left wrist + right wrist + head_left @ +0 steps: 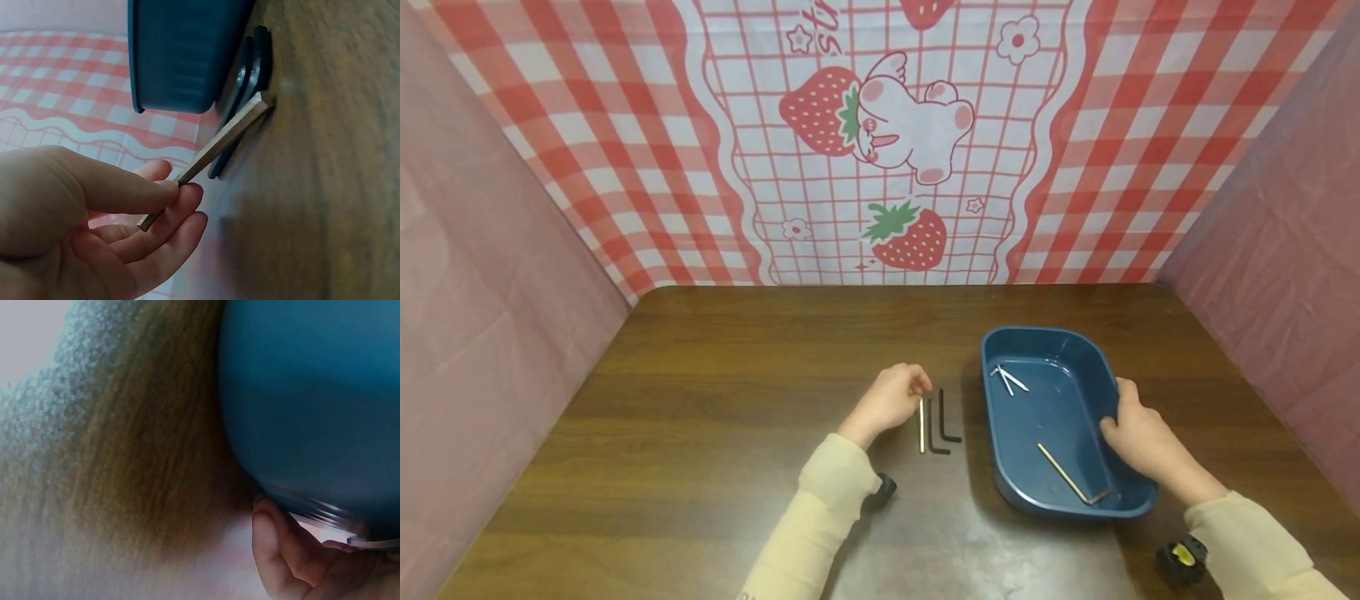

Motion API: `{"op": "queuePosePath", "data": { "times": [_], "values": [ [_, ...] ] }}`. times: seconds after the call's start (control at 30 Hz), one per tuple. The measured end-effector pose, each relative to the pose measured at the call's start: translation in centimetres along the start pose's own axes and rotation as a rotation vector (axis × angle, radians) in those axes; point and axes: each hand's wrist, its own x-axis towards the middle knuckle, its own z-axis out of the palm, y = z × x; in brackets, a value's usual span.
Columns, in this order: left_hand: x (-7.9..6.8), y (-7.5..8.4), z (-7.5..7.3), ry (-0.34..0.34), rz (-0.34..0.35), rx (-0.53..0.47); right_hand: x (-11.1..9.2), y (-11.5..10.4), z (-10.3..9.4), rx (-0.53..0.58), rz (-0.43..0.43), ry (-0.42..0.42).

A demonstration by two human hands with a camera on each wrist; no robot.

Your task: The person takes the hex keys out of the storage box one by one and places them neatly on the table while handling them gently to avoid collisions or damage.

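Observation:
My left hand (891,396) pinches one end of a brass-coloured hex key (222,140) between thumb and fingers. In the left wrist view its far end tilts down to the table. Right beside it lie two black L-shaped hex keys (942,417), short arms toward the right. My right hand (1150,442) grips the right rim of a deep blue tray (1052,400), with the thumb over the edge and fingers outside. Inside the tray, a gold-coloured hex key (1063,473) lies near the front and several small silver pieces (1011,382) sit at the back left.
The brown wooden table (700,417) carries everything. Behind it hangs a red-and-white checked cloth (880,225) with strawberry prints, and pink cloth (497,250) hangs at both sides. Each wrist wears a small black device (1183,560).

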Motion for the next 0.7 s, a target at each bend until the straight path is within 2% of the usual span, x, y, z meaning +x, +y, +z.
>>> {"op": "queuePosePath", "data": {
  "times": [0.57, 0.7],
  "values": [
    [-0.07, -0.29, 0.64, 0.044, -0.034, 0.039, 0.07, -0.05, -0.03, -0.009, 0.009, 0.002],
    [-0.02, -0.32, 0.79, 0.048, -0.066, 0.016, 0.01, -0.10, -0.04, -0.006, 0.014, -0.001]
  ]
}}
